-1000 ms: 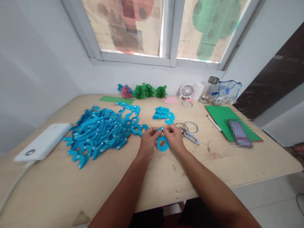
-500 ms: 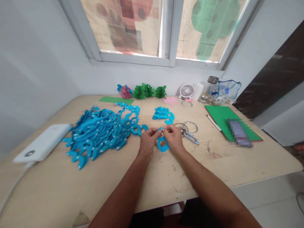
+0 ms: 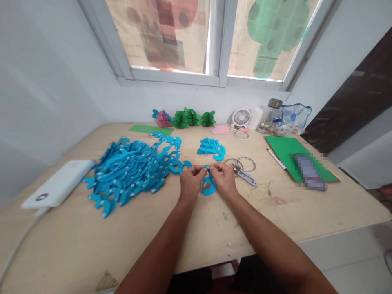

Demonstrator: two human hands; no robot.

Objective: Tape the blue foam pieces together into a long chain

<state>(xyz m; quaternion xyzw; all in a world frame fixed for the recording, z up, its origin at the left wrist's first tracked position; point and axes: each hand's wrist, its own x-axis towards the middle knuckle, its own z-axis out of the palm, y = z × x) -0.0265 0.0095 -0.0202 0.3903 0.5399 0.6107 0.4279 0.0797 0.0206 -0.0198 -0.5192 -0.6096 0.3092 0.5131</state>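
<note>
Between my hands is a blue paper cutout (image 3: 208, 189), with a ring-shaped part hanging below my fingertips. My left hand (image 3: 191, 180) is closed, thumb and fingers pinching its upper part from the left. From the right, my right hand (image 3: 224, 176) pinches the same piece close by, the fingertips of both hands nearly meeting. To the left lies a large heap of blue paper cutouts (image 3: 128, 171) with small white patches. A smaller blue folded paper strip (image 3: 210, 147) rests just beyond my hands. Thread snips (image 3: 245, 175) with a light blue handle lie right of my right hand.
Tape rings (image 3: 247, 164) lie by the snips. A white power bank (image 3: 59, 183) with a cable sits at left. Green paper figures (image 3: 190, 117), a small fan (image 3: 241, 117) and a glass bottle (image 3: 271, 116) line the back. Green sheets (image 3: 284, 153) and a pen (image 3: 276, 158) lie right.
The hanging ring of the blue cutout has shifted and turned slightly to the left. Both hands keep their pinch in nearly the same place.
</note>
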